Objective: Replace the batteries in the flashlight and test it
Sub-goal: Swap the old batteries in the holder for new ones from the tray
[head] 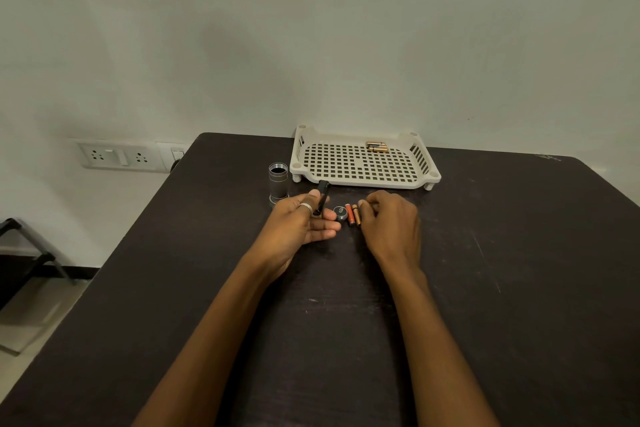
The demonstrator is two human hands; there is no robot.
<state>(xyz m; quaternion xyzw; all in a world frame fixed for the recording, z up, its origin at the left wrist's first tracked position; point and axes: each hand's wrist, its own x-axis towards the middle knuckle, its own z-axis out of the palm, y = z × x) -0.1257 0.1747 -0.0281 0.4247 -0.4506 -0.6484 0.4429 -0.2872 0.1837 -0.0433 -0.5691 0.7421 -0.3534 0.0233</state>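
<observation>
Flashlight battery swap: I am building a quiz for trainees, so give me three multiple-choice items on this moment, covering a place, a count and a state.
1. Where does the flashlight body stand?
A. inside the tray
B. left of the tray, upright
C. at the table's near edge

2. How many batteries lie loose between the hands?
A. two
B. four
C. none

3. What is the left hand doing?
A. resting flat and empty
B. holding the black battery holder
C. lifting the tray

Answers: 1 B, it stands open-ended beside the tray's left corner. 2 A, two orange cells lie by the end cap. 3 B, fingers grip the holder.
</observation>
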